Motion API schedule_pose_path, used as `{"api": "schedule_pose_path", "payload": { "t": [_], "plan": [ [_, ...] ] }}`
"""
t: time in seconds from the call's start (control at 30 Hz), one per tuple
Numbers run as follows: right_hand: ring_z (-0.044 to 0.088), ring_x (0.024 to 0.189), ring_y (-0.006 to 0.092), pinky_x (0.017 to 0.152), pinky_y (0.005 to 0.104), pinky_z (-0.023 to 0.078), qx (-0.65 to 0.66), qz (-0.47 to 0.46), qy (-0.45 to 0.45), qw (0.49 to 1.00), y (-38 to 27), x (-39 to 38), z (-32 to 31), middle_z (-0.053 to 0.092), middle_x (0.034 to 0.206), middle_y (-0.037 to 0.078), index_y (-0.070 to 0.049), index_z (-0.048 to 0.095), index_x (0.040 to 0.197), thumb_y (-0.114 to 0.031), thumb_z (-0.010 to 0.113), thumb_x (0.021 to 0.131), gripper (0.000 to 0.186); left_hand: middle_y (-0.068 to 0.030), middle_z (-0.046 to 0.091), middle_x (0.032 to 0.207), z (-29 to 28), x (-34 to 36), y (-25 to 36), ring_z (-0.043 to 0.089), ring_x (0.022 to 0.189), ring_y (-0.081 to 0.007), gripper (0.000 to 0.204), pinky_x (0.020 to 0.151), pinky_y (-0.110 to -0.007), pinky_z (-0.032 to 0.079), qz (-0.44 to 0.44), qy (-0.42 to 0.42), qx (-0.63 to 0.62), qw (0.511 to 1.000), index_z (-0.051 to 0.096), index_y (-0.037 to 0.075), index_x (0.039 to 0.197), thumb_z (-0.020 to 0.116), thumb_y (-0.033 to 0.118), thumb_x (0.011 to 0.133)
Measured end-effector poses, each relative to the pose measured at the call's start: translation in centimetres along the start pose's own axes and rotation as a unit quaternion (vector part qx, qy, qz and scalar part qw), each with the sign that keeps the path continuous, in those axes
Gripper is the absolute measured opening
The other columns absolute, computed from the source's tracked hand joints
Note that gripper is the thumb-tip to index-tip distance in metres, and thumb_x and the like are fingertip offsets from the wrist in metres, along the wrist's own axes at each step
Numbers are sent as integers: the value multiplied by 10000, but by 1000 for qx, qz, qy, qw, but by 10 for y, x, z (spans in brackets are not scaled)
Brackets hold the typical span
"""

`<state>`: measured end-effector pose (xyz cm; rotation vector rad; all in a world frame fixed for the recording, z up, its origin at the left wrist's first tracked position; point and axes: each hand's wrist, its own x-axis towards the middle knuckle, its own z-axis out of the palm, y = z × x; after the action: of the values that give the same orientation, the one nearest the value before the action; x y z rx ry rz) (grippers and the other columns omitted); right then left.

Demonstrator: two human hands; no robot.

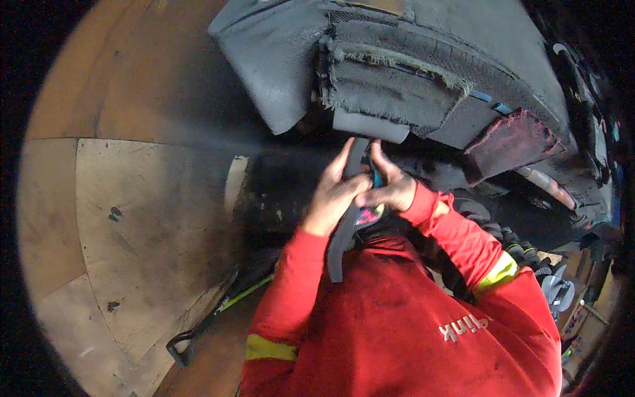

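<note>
Both hands meet in front of my body at the edge of a dark bench. My left hand (336,193) is closed on a long, flat, dark grey strip (340,248), which hangs down toward my lap. My right hand (391,186) grips the same strip from the other side, its thumb lying across it. Beside the right fingers shows a small teal thing (378,178); its kind is hidden. Below the hands is a pink and multicoloured patch (370,215) that I cannot make out. Just beyond the fingertips lies a smooth grey roll (372,126).
A dusty grey cloth-covered bench (463,40) curves ahead, with a frayed grey cloth (397,92) and a dark red cloth (512,142) on its edge. Worn wooden boards (152,218) cover the left side. A dark metal handle (180,347) stands out at lower left.
</note>
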<state>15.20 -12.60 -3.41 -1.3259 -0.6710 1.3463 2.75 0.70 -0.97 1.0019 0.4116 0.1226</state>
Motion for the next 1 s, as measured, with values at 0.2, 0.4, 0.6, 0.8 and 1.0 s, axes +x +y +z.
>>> {"api": "schedule_pose_path", "payload": {
  "t": [0.2, 0.4, 0.6, 0.8, 1.0],
  "plan": [
    [251, 1461, 450, 1130, 417, 362, -371, -294, 146, 869, 27, -12, 37, 165, 1575, 345, -51, 175, 1576, -250, 923, 534, 1298, -79, 479, 1441, -6, -43, -16, 493, 1279, -172, 856, 1084, -304, 381, 89, 42, -115, 989, 324, 47, 1536, 762, 114, 803],
    [76, 1517, 358, 1205, 387, 206, -314, -254, 108, 908, 27, -3, 49, 26, 1613, 309, -11, 79, 1573, -253, 908, 609, 1294, -111, 618, 1273, -6, -28, 8, 588, 1147, -187, 616, 974, -296, 459, 98, 128, 173, 972, 493, 4, 1407, 722, 305, 921],
    [104, 1482, 210, 1197, 320, 167, -43, -157, 14, 987, 1, -1, 52, 107, 1614, 198, 48, -123, 1531, -225, 910, 684, 1364, -93, 645, 1170, -1, -19, 34, 608, 1022, -148, 541, 907, -295, 492, 95, 67, 142, 983, 493, -27, 1387, 661, 145, 902],
    [406, 1214, 135, 1024, 269, 358, 277, -9, -68, 958, -23, -11, 46, 421, 1317, 26, -126, -79, 1582, -11, 819, 747, 1232, -49, 630, 1071, 5, -25, 53, 571, 935, -110, 482, 822, -281, 493, 19, 57, 169, 984, 526, -37, 1316, 630, 98, 865],
    [420, 1282, 132, 1033, 285, 395, 339, -9, 23, 941, -19, 1, 24, 474, 1345, -11, -138, 301, 1546, 54, 742, 784, 901, -48, 625, 1059, -1, 22, 16, 584, 937, -141, 437, 826, -296, 489, 40, 61, 173, 982, 560, -12, 1248, 664, 235, 903]
  ]
}}
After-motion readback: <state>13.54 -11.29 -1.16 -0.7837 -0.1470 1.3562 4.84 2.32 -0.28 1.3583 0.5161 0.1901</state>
